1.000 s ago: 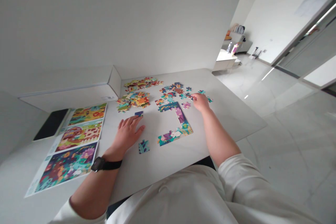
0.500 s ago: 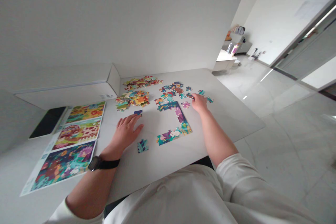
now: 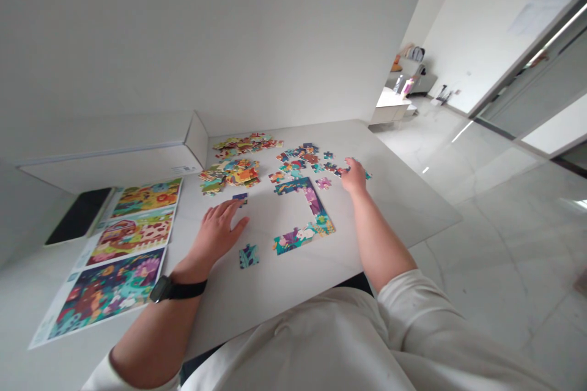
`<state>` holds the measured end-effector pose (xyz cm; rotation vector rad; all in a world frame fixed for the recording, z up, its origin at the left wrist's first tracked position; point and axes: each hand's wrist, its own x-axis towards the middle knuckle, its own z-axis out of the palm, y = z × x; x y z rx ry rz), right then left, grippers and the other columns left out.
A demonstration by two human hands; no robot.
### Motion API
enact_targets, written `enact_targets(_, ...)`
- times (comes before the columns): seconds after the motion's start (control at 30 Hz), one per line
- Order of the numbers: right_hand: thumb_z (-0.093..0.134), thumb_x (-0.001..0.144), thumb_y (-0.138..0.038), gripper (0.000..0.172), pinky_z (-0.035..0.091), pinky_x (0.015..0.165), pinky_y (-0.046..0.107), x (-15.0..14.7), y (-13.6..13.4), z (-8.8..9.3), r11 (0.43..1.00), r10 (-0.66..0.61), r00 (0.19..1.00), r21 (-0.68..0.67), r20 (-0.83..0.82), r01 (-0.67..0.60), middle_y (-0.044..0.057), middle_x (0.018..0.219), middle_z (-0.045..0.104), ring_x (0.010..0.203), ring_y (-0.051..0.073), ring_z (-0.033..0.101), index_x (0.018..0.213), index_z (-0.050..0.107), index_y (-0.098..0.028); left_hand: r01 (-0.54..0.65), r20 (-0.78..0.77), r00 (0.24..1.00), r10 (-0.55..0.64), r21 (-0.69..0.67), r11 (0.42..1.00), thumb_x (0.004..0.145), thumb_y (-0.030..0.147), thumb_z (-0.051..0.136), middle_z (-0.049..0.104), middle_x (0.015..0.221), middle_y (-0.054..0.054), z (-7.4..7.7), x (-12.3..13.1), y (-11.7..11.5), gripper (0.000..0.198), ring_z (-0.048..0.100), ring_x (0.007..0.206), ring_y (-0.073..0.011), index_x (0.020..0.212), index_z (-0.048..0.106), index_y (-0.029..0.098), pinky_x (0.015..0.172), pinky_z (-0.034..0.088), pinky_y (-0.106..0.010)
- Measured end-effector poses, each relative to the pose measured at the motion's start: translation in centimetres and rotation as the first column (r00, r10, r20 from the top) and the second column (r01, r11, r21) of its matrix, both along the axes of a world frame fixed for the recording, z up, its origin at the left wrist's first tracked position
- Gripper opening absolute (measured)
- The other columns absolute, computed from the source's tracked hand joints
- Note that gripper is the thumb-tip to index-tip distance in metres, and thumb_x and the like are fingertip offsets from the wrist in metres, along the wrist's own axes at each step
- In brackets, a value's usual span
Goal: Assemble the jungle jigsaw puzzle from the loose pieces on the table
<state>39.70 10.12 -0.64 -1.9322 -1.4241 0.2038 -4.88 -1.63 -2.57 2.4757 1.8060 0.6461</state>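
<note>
My left hand (image 3: 217,232) lies flat on the white table with its fingers spread, the fingertips by a dark blue puzzle piece (image 3: 239,197). Farther off, my right hand (image 3: 354,178) has bent fingers over the loose pieces at the right; what is under them is mostly hidden. Just left of those fingers lies a dark puzzle piece (image 3: 338,171), and a teal piece (image 3: 369,175) peeks out on the other side. Between my hands sits a joined puzzle section (image 3: 324,220), open on its left. A teal leafy piece (image 3: 249,256) lies alone nearer me.
Piles of pieces, one yellow-orange (image 3: 241,172) and one reddish (image 3: 250,143), lie toward the wall. Mixed dark pieces (image 3: 300,156) and a pink piece (image 3: 323,182) are by the section. Left are printed picture sheets (image 3: 110,287), a black tablet-like slab (image 3: 80,217) and a white box (image 3: 114,162).
My right hand has moved a little right, away from the dark piece and over a teal piece that showed before. My left hand stays in place. The view has shifted slightly.
</note>
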Motion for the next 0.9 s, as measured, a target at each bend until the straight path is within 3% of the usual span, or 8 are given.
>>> enact_targets(0.13,0.053,0.084,-0.012,0.051,0.053,0.115,0.047,1.0,0.5,0.5,0.979,0.016,0.970,0.199,-0.243,0.034,0.014,0.130,0.077,0.122,0.027,0.071,0.130,0.073,-0.019,0.031,0.051,0.998,-0.033,0.048,0.998,0.107,0.051,0.050,0.069,0.150,-0.017,0.4,0.0,0.1,0.051,0.063,0.140,-0.0375,0.146,0.065,0.022,0.121,0.048,-0.059)
enact_targets(0.23,0.050,0.085,-0.018,0.046,0.056,0.110,0.045,2.2,1.2,2.1,0.925,0.108,0.920,0.378,-0.378,0.047,0.011,0.123,0.079,0.115,0.024,0.074,0.125,0.073,-0.020,0.054,0.113,0.992,-0.065,0.093,0.994,0.107,0.051,0.050,0.073,0.143,-0.015,1.2,0.3,-0.1,0.048,0.067,0.133,-0.0349,0.142,0.069,0.023,0.118,0.052,-0.053)
enact_targets(0.37,0.053,0.085,-0.024,0.040,0.056,0.109,0.044,4.4,2.4,4.9,0.887,0.156,0.908,0.460,-0.390,0.045,0.011,0.119,0.081,0.113,0.024,0.074,0.118,0.075,-0.019,0.083,0.207,0.974,-0.095,0.067,0.994,0.108,0.049,0.052,0.077,0.131,-0.011,2.5,0.7,-0.7,0.042,0.076,0.102,-0.0251,0.135,0.073,0.024,0.095,0.062,-0.039)
enact_targets(0.5,0.057,0.087,-0.027,0.033,0.056,0.107,0.043,6.6,3.4,5.8,0.935,0.047,0.940,0.346,-0.339,0.078,0.011,0.115,0.082,0.108,0.025,0.074,0.112,0.077,-0.018,0.113,0.246,0.962,-0.122,0.048,0.992,0.110,0.047,0.048,0.080,0.114,-0.008,3.3,1.1,-1.2,0.040,0.073,0.078,-0.0185,0.125,0.077,0.023,0.080,0.061,-0.031)
enact_targets(0.7,0.060,0.090,-0.025,0.027,0.054,0.107,0.043,7.8,3.2,2.4,0.989,-0.140,0.988,0.042,-0.064,0.142,0.010,0.120,0.081,0.112,0.028,0.073,0.106,0.083,-0.022,0.115,0.247,0.961,-0.122,0.041,0.993,0.110,0.047,0.049,0.079,0.107,-0.007,3.7,1.4,-1.4,0.041,0.065,0.068,-0.0152,0.128,0.076,0.022,0.071,0.056,-0.028)
enact_targets(0.8,0.062,0.093,-0.025,0.027,0.054,0.107,0.045,7.3,2.6,0.9,0.987,-0.147,0.986,-0.060,0.085,0.152,0.010,0.127,0.078,0.116,0.030,0.070,0.107,0.084,-0.026,0.101,0.253,0.962,-0.107,0.033,0.994,0.110,0.047,0.049,0.079,0.109,-0.007,3.7,1.4,-1.5,0.041,0.060,0.063,-0.0132,0.130,0.075,0.022,0.067,0.052,-0.027)
enact_targets(0.9,0.062,0.096,-0.024,0.029,0.054,0.106,0.043,6.3,2.5,0.4,0.990,-0.074,0.981,-0.103,0.180,0.094,0.010,0.130,0.077,0.117,0.028,0.069,0.114,0.084,-0.027,0.100,0.257,0.961,-0.105,0.031,0.995,0.110,0.046,0.050,0.078,0.111,-0.007,3.6,1.4,-1.6,0.040,0.058,0.062,-0.0123,0.129,0.075,0.021,0.065,0.051,-0.027)
